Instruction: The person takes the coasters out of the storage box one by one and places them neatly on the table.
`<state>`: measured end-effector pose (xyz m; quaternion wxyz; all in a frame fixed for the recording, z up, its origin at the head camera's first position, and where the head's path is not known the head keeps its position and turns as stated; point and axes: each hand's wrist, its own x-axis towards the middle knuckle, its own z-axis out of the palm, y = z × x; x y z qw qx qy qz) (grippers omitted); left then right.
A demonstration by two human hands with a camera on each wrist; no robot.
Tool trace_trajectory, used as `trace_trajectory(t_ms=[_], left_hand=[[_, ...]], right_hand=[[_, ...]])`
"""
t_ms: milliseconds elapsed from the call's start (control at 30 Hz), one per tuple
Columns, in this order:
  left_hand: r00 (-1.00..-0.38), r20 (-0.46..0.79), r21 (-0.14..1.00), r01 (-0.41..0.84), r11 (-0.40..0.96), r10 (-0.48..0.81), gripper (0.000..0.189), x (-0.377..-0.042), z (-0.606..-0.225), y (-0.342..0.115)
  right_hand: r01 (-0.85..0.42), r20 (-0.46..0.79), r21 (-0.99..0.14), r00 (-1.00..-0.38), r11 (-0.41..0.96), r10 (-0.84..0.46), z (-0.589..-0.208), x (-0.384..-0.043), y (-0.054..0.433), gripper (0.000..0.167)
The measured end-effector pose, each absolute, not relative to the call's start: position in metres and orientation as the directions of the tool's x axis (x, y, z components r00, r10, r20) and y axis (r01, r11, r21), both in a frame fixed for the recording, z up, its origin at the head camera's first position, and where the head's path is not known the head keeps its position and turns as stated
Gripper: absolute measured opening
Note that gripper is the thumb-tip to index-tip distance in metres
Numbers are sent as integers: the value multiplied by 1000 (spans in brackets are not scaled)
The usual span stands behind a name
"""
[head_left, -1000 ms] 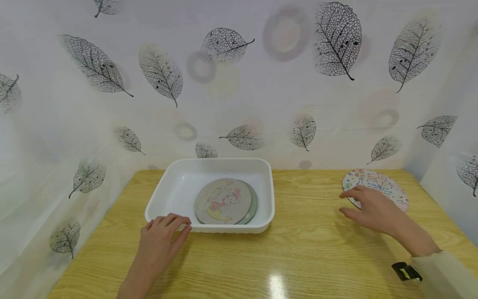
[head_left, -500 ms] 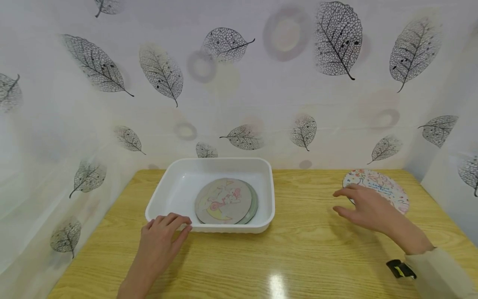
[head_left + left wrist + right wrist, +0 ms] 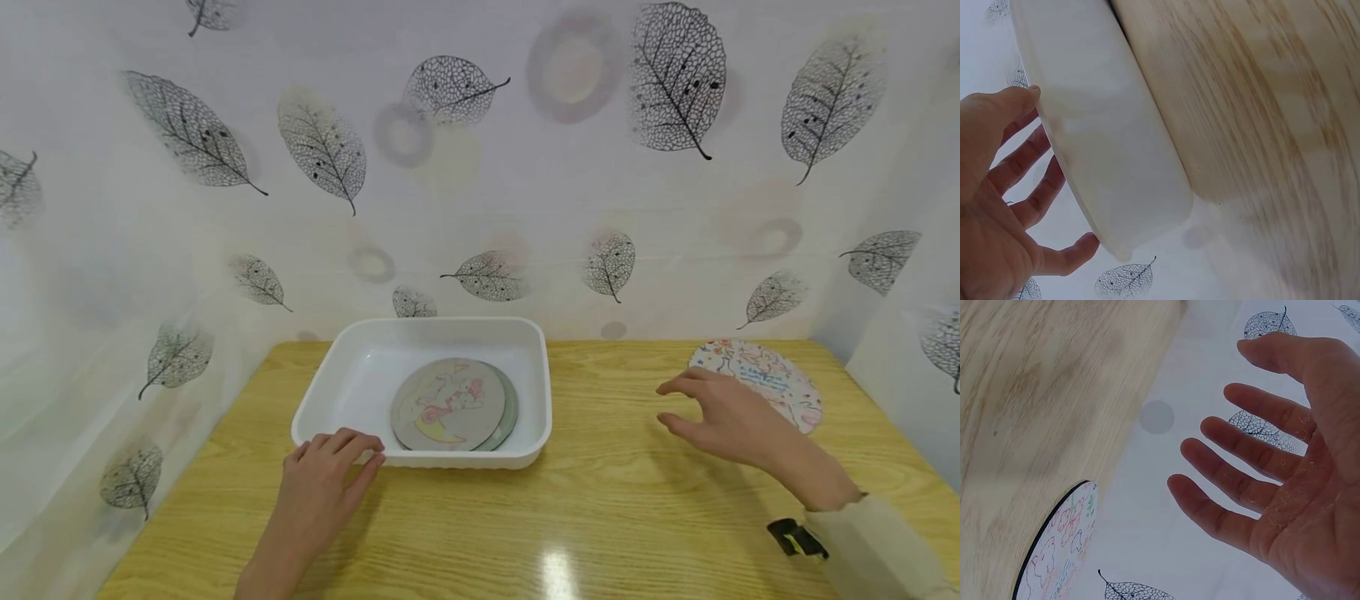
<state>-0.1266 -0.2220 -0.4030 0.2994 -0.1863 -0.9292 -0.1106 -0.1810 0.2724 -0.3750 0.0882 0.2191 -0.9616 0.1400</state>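
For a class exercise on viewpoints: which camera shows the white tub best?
The head view: it shows the white tub nearly whole, with two round mats inside. The left wrist view shows only part of its outside; the right wrist view shows none of it.

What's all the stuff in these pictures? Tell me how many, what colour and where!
White rectangular plastic-looking tub: one, white, on the table's left half
Round cartoon disc: one, greyish beige, in the tub
Round green disc: one, green, mostly hidden under the cartoon disc
Round black-edged disc with drawings: one, white and multicoloured, table's far right
Wood-grain table: one, yellowish, under the tub
Leaf-printed sheeting: count unclear, whitish and black, behind the table
Small strap-like thing: one, black and yellow, by the right cuff
Sleeve: one, beige, right arm
Left hand: one, bare, on the tub's rim
Right hand: one, bare, above the table
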Motion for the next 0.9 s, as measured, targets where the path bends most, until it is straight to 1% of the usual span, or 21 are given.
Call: trace_trajectory(t_ms=[200,467,600,900], left_hand=[[-738,605,68,421,904,299,20,-128,-401,-222],[-747,586,50,422,905,316,19,-129,-401,-224],[-744,584,39,424,905,324,19,-130,-400,-225],[-777,543,42,406,913,320,18,-130,-398,-225]], right_hand=[[-470,259,-220,-873,855,-414,-374,-182,266,31],[-489,266,-211,-862,847,-431,-369,-184,254,31],[-500,267,-223,-857,837,-440,-367,-185,249,31],[-514,272,-232,-850,826,-452,-367,-189,236,30]])
